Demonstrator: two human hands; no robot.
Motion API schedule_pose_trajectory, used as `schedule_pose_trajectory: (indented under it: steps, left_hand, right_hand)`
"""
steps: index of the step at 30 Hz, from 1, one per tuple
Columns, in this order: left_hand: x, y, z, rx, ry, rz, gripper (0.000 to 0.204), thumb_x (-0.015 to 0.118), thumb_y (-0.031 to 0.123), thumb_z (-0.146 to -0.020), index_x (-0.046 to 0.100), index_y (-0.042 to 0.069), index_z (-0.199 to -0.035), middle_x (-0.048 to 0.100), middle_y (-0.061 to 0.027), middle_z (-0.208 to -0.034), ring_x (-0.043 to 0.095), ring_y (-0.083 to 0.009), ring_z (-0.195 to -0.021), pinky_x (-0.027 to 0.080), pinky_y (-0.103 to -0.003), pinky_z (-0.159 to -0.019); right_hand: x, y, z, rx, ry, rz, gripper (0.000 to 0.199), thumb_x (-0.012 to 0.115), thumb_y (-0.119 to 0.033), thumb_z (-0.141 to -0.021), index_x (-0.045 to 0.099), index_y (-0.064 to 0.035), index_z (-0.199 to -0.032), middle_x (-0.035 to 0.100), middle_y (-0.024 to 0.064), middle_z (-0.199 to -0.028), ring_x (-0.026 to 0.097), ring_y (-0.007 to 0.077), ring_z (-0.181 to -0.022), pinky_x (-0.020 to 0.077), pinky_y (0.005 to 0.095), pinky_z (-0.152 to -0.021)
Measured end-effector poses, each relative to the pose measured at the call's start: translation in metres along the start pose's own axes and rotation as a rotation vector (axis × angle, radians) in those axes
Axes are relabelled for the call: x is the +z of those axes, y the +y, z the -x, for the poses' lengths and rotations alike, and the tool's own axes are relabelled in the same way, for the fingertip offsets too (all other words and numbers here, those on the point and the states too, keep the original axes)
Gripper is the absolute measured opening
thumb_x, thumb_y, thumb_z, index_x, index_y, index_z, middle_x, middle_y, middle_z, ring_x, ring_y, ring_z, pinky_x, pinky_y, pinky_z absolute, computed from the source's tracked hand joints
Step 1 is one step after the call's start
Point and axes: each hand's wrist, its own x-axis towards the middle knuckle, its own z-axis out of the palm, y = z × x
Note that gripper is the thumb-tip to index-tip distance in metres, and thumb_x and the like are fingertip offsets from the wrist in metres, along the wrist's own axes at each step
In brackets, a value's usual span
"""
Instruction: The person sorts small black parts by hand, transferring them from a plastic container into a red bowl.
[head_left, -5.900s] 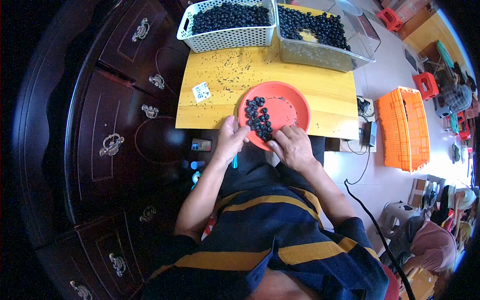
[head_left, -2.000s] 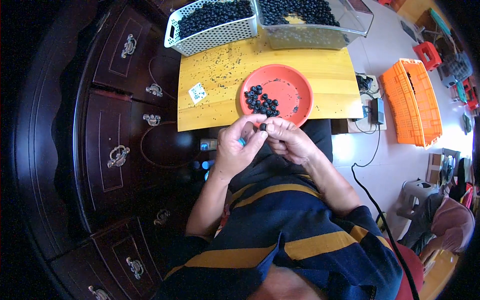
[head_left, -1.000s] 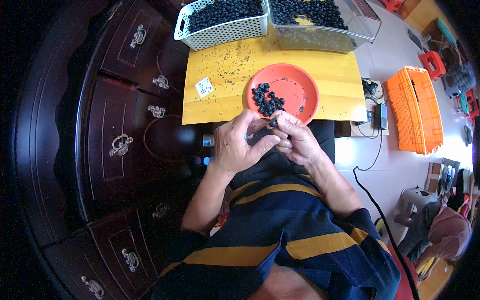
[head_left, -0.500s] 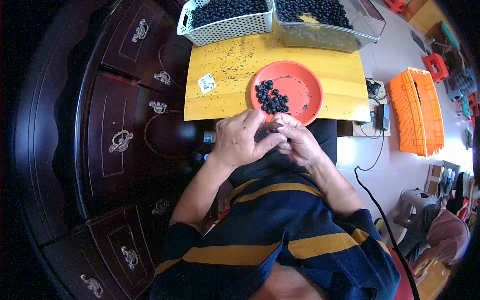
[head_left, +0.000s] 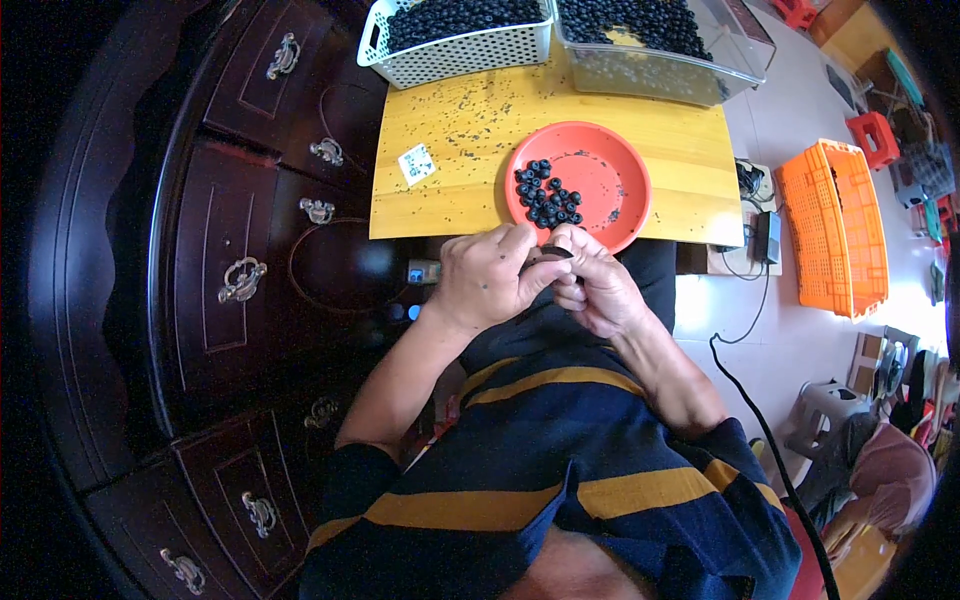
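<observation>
My left hand [head_left: 487, 275] and my right hand [head_left: 603, 285] meet in front of the red plate's near rim, both with fingers pinched closed. Between their fingertips shows a small dark, flat, curved piece [head_left: 556, 252]. My right thumb and forefinger grip it. What my left fingertips hold is mostly hidden. Just beyond, the round red plate [head_left: 610, 185] carries a loose pile of small black ring-shaped parts [head_left: 548, 200] on its left side. Dark crumbs lie on the plate's right side.
Behind the plate, a white perforated basket [head_left: 460, 65] and a clear plastic bin [head_left: 650, 80] hold many black parts. Dark scraps and a white printed card [head_left: 416, 165] lie on the yellow table [head_left: 690, 150]. Dark drawers stand left; an orange crate [head_left: 835, 230] and black cable [head_left: 750, 420] are right.
The dark curved piece has shifted slightly right and turned between my fingertips. The small black round part seen under it earlier is now hidden. Both hands stay close together.
</observation>
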Motion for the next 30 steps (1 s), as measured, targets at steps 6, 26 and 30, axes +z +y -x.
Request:
schedule_pose_trajectory:
  steps: [6,26,30]
  left_hand:
    - [-0.007,0.005,-0.006,-0.017,-0.028,0.021,0.045,0.07,0.052,-0.089,0.057,0.009,-0.084,0.066,-0.0066,-0.068,0.068,-0.0289,-0.059,0.052,-0.04,-0.051]
    - [-0.013,0.006,-0.017,0.025,-0.005,0.009,0.046,0.071,0.053,-0.086,0.056,0.01,-0.083,0.064,-0.0088,-0.07,0.067,-0.0297,-0.06,0.051,-0.041,-0.051]
    - [-0.014,0.005,-0.016,0.014,-0.038,0.001,0.046,0.07,0.053,-0.087,0.056,0.01,-0.083,0.064,-0.0087,-0.071,0.068,-0.0295,-0.061,0.052,-0.041,-0.052]
  right_hand:
    - [0.003,0.0,0.003,0.024,-0.003,-0.064,0.01,0.057,-0.026,-0.103,0.055,-0.0166,-0.103,0.048,-0.0058,-0.073,0.034,0.0013,-0.052,0.0245,0.016,-0.043]
    - [0.005,-0.003,0.005,0.05,0.012,-0.121,0.008,0.056,-0.024,-0.104,0.055,-0.016,-0.104,0.049,-0.0039,-0.073,0.037,0.0021,-0.053,0.0277,0.0159,-0.045]
    - [0.003,-0.003,0.004,0.046,0.001,-0.134,0.008,0.056,-0.024,-0.104,0.054,-0.016,-0.103,0.049,-0.004,-0.073,0.037,0.0021,-0.053,0.0273,0.0158,-0.045]
